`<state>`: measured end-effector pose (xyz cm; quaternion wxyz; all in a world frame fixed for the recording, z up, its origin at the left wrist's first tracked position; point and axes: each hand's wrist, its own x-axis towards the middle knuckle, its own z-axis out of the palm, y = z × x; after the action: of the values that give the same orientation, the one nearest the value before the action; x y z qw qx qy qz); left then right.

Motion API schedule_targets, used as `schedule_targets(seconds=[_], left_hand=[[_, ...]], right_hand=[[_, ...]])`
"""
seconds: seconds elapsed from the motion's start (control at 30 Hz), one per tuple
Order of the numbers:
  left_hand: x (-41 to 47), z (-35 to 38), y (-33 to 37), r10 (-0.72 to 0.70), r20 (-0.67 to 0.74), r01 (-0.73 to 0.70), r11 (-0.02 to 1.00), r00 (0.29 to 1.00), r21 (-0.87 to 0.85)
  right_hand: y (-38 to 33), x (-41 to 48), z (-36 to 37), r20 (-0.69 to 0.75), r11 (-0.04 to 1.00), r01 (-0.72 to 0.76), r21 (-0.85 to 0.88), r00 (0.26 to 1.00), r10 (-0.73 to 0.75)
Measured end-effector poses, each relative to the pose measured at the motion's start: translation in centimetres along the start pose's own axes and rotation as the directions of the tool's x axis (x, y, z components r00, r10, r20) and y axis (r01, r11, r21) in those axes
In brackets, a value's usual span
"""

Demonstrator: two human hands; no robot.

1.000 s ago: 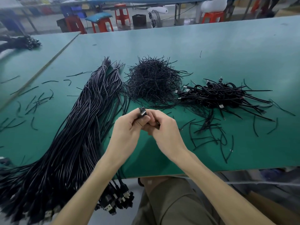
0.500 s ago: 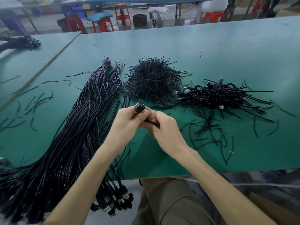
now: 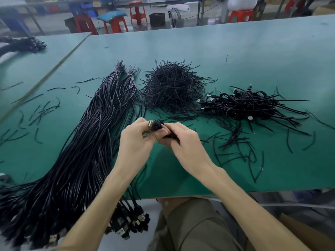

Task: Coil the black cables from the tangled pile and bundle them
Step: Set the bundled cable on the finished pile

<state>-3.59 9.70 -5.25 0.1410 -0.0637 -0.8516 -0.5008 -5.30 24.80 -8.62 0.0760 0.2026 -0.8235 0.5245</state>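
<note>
Far left: sheaf of long uncoiled black cables (image 3: 87, 142) lies on the green counter (image 3: 253, 51), long axis far-to-near, USB plugs hanging over the near edge.

Left hand (image 3: 136, 142): raised above the counter, fingers curled round the plug end of a small coiled cable (image 3: 158, 126). The plug pokes up just past the thumb.

The coil sits between both hands. Its long axis runs from upper left at the left hand down to lower right into the right hand.

Right hand (image 3: 184, 145): touching the left, fingers curled onto the coil's other end. The palm hides most of the coil, so I cannot tell whether a tie is on it.

Heap of short black ties (image 3: 172, 89): straight beyond the hands, near.

Pile of already coiled cables (image 3: 250, 104): off to the right and farther back, apart from the hands. The right hand is the nearer one.

Judgement: the coil is being bound. The drop-off then goes rightward, and the right hand suits it.
</note>
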Motion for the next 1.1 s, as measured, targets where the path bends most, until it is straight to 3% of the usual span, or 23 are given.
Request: schedule_targets(seconds=[0.13,0.27,0.43,0.6,0.8,0.97,1.1], left_hand=[[0.5,-0.2,-0.6,-0.074,-0.07,0.072,0.997,0.995,-0.037],[0.8,-0.3,-1.5,-0.117,-0.056,0.122,0.988,0.991,0.09],[1.3,-1.1,-2.6,-0.179,0.149,0.132,0.951,0.972,0.28],[1.8,-1.0,-2.2,-0.094,0.461,-0.128,0.895,0.882,0.427],[2.0,-0.6,-1.4,-0.197,0.563,-0.164,0.835,0.803,0.525],[2.3,0.1,-1.9,-0.17,0.527,-0.118,0.875,0.833,0.469],[2.7,0.8,-2.9,-0.074,0.286,-0.081,0.866,0.955,0.494]], right_hand=[[0.1,0.1,-0.3,0.0,0.995,-0.001,-0.097,1.0,0.001],[0.2,-0.1,-0.6,0.014,0.983,0.022,-0.182,1.0,-0.019],[0.7,-0.9,-0.8,0.125,0.926,0.063,-0.373,0.992,-0.017],[0.2,-1.3,-0.5,0.166,0.9,0.112,-0.421,0.985,-0.045],[0.4,-0.7,-0.4,0.076,0.891,0.079,-0.447,0.996,-0.051],[0.3,0.1,-0.4,0.028,0.881,0.101,-0.461,0.995,-0.1],[0.2,0.8,-0.6,-0.082,0.818,0.138,-0.558,0.972,-0.22]])
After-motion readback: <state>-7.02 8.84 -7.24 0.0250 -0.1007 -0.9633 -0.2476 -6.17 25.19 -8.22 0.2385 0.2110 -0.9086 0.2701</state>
